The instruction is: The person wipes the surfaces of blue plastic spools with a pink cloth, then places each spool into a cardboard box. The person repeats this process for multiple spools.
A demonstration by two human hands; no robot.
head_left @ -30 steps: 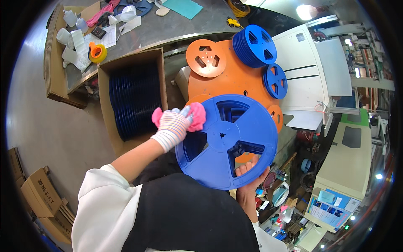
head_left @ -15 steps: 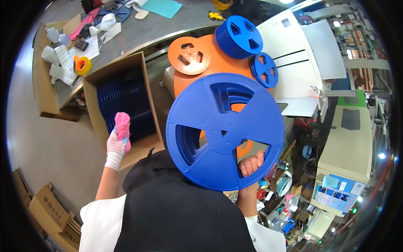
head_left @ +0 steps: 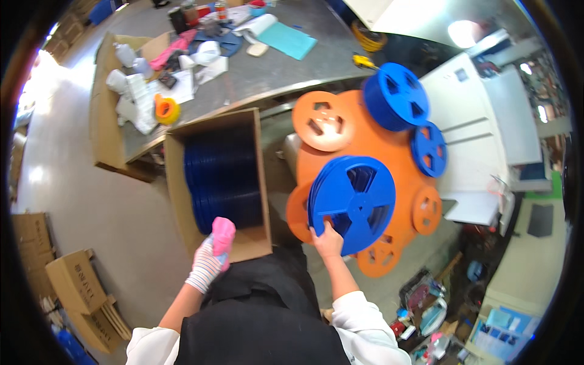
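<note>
My left hand (head_left: 208, 263), in a striped glove, is closed round a bunched pink cloth (head_left: 223, 234). It is by the front edge of an open cardboard box (head_left: 263, 182), which holds a long row of dark blue reels (head_left: 222, 176). My bare right hand (head_left: 329, 239) grips the lower left rim of a stack of blue reels (head_left: 372, 193), with fingers at a window in the top one. The stack sits over an orange multi-disc turntable (head_left: 340, 159); whether it rests there I cannot tell. A second blue reel stack (head_left: 401, 97) and a smaller blue reel (head_left: 429, 149) lie on the turntable's far right.
Behind the box runs a grey workbench (head_left: 255, 79) with a tape roll (head_left: 166, 111), white bottles (head_left: 126, 56), papers and a teal sheet (head_left: 283, 40). A white machine panel (head_left: 468, 134) stands right of the turntable. Cardboard cartons (head_left: 76, 281) stand at the lower left.
The blue reel stack has gone down and away from me, over the turntable, with my right hand on its rim. My left hand still holds the pink cloth. The view has shifted.
</note>
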